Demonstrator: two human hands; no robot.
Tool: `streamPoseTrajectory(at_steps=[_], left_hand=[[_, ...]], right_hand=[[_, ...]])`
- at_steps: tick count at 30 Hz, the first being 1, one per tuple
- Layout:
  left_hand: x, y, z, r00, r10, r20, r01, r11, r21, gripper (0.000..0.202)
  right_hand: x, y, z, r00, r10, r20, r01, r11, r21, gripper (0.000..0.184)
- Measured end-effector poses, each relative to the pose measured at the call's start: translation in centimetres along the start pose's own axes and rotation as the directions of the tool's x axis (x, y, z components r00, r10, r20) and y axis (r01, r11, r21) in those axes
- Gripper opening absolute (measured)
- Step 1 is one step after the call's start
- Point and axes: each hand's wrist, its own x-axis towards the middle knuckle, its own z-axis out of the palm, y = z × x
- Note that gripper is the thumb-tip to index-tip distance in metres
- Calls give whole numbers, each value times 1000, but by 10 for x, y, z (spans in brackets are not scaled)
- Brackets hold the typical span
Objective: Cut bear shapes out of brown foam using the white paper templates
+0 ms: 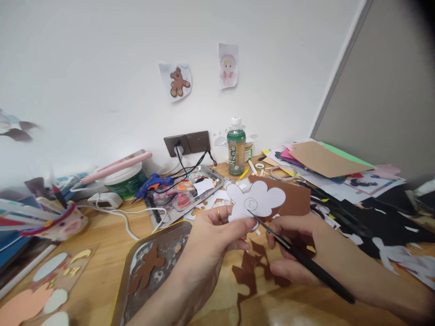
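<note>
Left hand (214, 235) pinches the lower edge of a white paper cutout (255, 200), thumb on top, fingers beneath; the cutout stands up above the grip, with a brown sheet (295, 199) behind it. A small pencilled curl marks the cutout's middle. Right hand (299, 253) is closed around black scissors (299, 258); the blade tips touch the cutout's lower middle, just beside the left thumb. Brown scraps (249, 269) lie on the wooden table (112, 235) below. Green bottle (236, 151) stands at the wall; its label is too small to read.

Both hands meet mid-frame: left (212, 235) pinching, right (299, 253) curled in a grip.
</note>
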Motion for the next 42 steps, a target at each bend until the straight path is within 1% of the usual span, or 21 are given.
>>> streamPoseTrajectory(at_steps=[2, 4, 7, 12, 15, 17, 22, 29, 35, 39, 42], left_hand=[[0, -3, 0, 1000, 4, -24, -5, 999, -42, 9], [0, -7, 1, 999, -15, -42, 12, 997, -73, 7], [-1, -9, 2, 999, -24, -27, 21, 995, -97, 8], [-3, -11, 1, 1000, 30, 7, -29, 996, -89, 4], [-3, -12, 2, 1000, 29, 2, -29, 997, -72, 5], [-3, -13, 2, 1000, 25, -2, -25, 998, -62, 6], [-3, -10, 2, 999, 11, 34, -9, 998, -58, 6], [-3, -8, 1, 1000, 8, -8, -9, 1000, -7, 5], [-3, -3, 2, 1000, 6, -3, -6, 1000, 7, 9], [-3, 0, -1, 1000, -8, 26, 7, 999, 48, 9], [-2, 0, -3, 999, -23, 37, 21, 998, 59, 8]], right_hand=[[0, 0, 1, 999, 34, 9, -34, 999, -7, 15], [0, 0, 1, 999, 49, 7, -49, 999, -10, 13], [1, 1, 2, 999, 38, 5, -38, 999, 0, 14], [1, 0, 4, 999, -21, 25, 19, 998, 67, 24], [1, 0, 4, 996, -80, 36, 75, 988, 137, 26], [1, -1, 4, 995, -92, 30, 87, 983, 160, 27], [1, -2, 2, 998, -61, 6, 60, 993, 99, 27], [1, 0, 2, 999, -39, 9, 39, 997, 67, 21], [-2, -7, -2, 999, -11, 31, 9, 999, 42, 21], [-3, -10, -5, 1000, 0, 29, 0, 1000, -8, 20], [-2, -6, -5, 999, 1, 48, -1, 1000, 9, 18]])
